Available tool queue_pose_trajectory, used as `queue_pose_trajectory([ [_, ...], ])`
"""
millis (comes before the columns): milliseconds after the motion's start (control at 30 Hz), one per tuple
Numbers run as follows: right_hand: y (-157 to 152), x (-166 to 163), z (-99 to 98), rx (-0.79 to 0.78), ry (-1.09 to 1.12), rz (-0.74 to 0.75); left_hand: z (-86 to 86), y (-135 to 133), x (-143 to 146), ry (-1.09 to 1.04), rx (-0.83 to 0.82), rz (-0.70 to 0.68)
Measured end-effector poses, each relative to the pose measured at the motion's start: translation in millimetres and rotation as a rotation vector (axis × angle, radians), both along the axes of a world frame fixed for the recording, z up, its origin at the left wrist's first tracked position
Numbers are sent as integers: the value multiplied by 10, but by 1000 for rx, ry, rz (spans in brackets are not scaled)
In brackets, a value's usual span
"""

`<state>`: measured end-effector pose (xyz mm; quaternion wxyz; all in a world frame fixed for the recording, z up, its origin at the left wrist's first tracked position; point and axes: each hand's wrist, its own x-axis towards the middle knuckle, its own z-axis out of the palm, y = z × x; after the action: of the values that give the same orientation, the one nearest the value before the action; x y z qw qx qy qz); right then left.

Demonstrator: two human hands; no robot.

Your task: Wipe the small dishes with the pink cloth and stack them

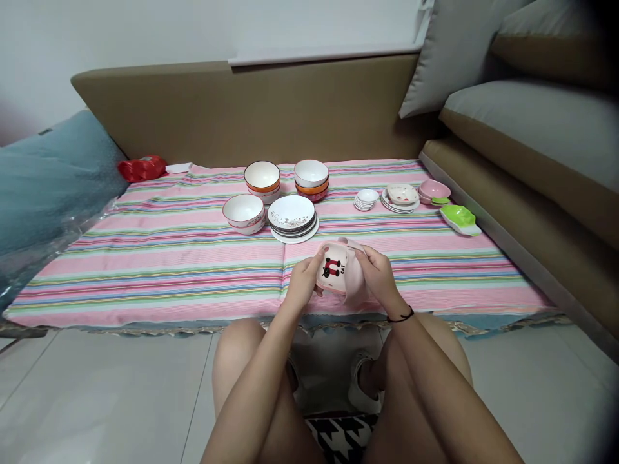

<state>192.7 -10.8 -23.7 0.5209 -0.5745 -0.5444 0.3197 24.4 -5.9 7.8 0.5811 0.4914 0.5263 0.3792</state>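
Note:
A small squarish dish (333, 278) with a pink rim, a black-and-red cat picture and the word CAT is held up above the near part of the striped cloth. My left hand (302, 282) grips its left edge, thumb on the rim. On the other side, my right hand (380, 276) is closed on a pale pink cloth (356, 283), which covers the dish's right part and hangs down below it. Just beyond stands a stack of plates (291, 214), the top one with a dark floral pattern.
Stacked bowls stand behind, including a dark-rimmed bowl (262, 175) and a white bowl (311, 173). To the right are small white dishes (366, 198), pink bowls (434, 191) and a green leaf-shaped dish (459, 219). A brown backrest (251, 116) and stacked cushions (536, 122) border the surface.

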Motion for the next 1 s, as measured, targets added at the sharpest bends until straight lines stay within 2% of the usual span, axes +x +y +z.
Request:
queue_pose_trajectory([
  [100, 3, 3, 13, -22, -17, 8, -18, 4, -3, 4, 25, -11],
  [267, -1, 14, 40, -19, -97, -60, -28, 11, 2, 22, 48, -17],
  [467, 7, 20, 47, -22, -63, -50, -34, 43, 0, 12, -8, 6],
  [567, 14, 24, 41, -40, 60, -28, -21, 45, -11, -1, -16, 15],
  [767, 4, -38, 61, -169, 453, 9, -3, 31, -20, -69, -9, 26],
  [1000, 5, -85, 115, -176, 728, 102, -45, 52, -2, -129, -50, 41],
])
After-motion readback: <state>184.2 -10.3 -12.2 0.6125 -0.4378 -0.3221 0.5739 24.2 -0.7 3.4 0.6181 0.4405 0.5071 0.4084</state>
